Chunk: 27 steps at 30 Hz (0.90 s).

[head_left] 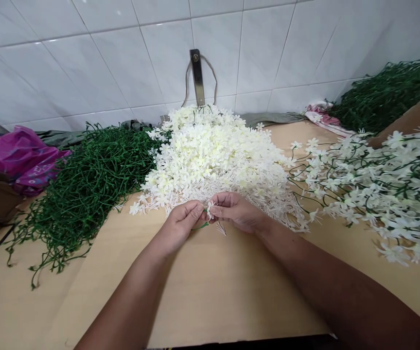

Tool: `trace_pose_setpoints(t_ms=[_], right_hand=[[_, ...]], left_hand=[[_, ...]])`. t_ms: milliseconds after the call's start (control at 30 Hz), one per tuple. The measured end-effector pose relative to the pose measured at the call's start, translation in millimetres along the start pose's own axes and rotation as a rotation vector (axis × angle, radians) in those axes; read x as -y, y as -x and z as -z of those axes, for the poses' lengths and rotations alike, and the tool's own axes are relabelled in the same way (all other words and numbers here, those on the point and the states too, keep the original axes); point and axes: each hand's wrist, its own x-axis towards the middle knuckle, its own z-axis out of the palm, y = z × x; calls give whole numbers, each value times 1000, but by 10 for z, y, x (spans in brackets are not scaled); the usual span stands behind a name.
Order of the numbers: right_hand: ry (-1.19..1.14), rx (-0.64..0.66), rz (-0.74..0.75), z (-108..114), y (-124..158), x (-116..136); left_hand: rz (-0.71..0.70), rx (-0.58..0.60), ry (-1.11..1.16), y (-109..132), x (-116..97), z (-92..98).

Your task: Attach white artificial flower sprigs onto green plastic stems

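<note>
My left hand (185, 218) pinches a thin green plastic stem (200, 226) between thumb and fingers, part of it showing below the hand. Right against it, my right hand (236, 212) is closed on a small white artificial flower (210, 210). The two sets of fingertips meet, with the flower at the tip of the stem; whether they are joined is hidden. Just beyond both hands rises a heap of loose white flowers (210, 146). A small white spiky piece (220, 228) lies on the board under my right hand.
A tangled pile of green stems (100, 170) lies left, beside a magenta plastic bag (24, 155). Flowers on stems (388, 184) spread at right, near another green pile (392, 92). A metal bracket (197, 78) stands against the tiled wall (268, 43). Cardboard (232, 291) covers the near surface.
</note>
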Motion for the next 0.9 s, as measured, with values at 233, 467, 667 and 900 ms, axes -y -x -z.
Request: trace_pose_setpoints(t_ms=[233,467,667,900], right_hand=[[-44,-22,9,-33,-34,-40],[97,-52,61,-58,-42,-38],[350,-108,123,-73,-29,-53],[435,-120,106,-83,-17,-22]], left_hand=[[-30,-6,-3,-35,84,6],[-7,-41,26,-44,140,-33],[-47,-52,-24,-17,119,-90],[-11,-33,-48,-21,136,-94]])
